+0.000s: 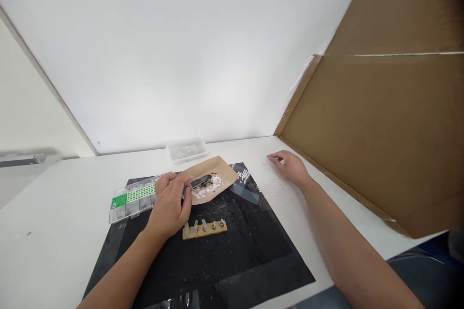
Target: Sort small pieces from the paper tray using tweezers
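Observation:
My left hand has its fingers closed around the near end of a slim dark tool, whose kind I cannot make out. The tool lies across a tan paper tray holding small white chips. To the right, over the white table, my right hand has its thumb and fingers pinched together; anything between the fingertips is too small to see. Just below my left hand sits a yellowish strip with several upright pegs, some bearing clear, nail-shaped tips.
A clear compartment case with a green label lies left of my left hand. Behind the tray is a translucent box. White pieces lie on a clear sheet at the black mat's edge. Brown cardboard stands at right.

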The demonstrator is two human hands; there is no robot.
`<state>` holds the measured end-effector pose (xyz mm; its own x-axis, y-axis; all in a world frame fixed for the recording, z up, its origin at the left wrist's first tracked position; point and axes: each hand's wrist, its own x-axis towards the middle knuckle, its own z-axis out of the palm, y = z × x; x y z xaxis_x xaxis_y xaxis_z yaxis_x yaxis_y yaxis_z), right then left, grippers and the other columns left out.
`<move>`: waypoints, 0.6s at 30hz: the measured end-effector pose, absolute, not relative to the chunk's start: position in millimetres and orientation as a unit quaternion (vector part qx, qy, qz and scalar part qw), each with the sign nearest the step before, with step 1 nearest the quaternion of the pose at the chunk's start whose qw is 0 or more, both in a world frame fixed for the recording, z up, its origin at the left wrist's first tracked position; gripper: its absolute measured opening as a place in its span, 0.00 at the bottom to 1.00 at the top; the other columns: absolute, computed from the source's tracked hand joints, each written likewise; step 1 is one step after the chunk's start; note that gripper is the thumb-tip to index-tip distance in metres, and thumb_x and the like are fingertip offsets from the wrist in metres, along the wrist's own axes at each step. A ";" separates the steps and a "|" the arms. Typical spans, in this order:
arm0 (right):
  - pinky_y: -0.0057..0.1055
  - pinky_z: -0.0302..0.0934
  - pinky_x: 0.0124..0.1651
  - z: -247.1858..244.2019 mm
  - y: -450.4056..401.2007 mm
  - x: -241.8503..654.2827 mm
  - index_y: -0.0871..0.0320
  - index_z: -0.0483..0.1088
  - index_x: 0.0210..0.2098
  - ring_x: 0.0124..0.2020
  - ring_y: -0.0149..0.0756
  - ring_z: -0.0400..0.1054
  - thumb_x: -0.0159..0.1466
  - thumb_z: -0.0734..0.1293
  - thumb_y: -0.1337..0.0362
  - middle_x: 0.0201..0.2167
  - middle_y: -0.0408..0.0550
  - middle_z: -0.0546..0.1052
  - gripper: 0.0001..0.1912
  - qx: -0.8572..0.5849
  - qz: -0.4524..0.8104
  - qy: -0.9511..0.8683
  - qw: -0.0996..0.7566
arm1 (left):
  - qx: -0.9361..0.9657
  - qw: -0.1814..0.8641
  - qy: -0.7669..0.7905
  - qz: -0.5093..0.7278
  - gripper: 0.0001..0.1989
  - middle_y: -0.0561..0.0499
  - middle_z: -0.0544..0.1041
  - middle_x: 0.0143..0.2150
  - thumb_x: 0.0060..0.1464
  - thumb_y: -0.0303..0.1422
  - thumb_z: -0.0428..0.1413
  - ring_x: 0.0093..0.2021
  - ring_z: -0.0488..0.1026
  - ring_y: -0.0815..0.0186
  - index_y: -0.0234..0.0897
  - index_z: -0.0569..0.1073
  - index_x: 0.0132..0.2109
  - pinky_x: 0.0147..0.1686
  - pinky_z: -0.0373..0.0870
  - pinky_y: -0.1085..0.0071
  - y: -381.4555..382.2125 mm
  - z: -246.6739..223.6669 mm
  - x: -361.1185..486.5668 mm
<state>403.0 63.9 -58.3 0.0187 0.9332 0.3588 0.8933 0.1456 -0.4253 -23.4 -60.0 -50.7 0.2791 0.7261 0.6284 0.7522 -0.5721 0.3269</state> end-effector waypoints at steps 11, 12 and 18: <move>0.35 0.61 0.46 -70.1 73.7 398.7 0.53 0.83 0.42 0.44 0.43 0.71 0.66 0.67 0.56 0.42 0.50 0.81 0.14 -0.623 0.057 -0.744 0.236 | -0.800 0.042 -0.451 -0.393 0.17 0.44 0.78 0.44 0.66 0.26 0.49 0.50 0.68 0.53 0.38 0.68 0.60 0.52 0.64 0.52 -59.1 -47.3 -26.1; 0.35 0.61 0.45 -69.9 74.3 397.2 0.54 0.83 0.40 0.43 0.42 0.72 0.66 0.67 0.57 0.41 0.50 0.82 0.13 -0.622 0.058 -0.745 0.234 | -0.798 0.046 -0.455 -0.392 0.16 0.44 0.79 0.44 0.66 0.26 0.49 0.50 0.68 0.52 0.37 0.68 0.60 0.52 0.63 0.52 -59.2 -47.0 -26.1; 0.34 0.59 0.43 -67.9 75.0 389.1 0.57 0.78 0.33 0.40 0.41 0.71 0.64 0.67 0.63 0.38 0.51 0.81 0.08 -0.625 0.050 -0.743 0.234 | -0.791 0.092 -0.464 -0.388 0.15 0.46 0.79 0.42 0.65 0.26 0.50 0.50 0.69 0.51 0.39 0.70 0.57 0.52 0.58 0.51 -59.6 -43.7 -25.3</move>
<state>389.1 75.0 -67.9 -0.1084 0.9520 0.2862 0.9055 0.2134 -0.3667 -25.3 -59.6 -43.7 0.2684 0.6620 0.6998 0.8051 -0.5531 0.2144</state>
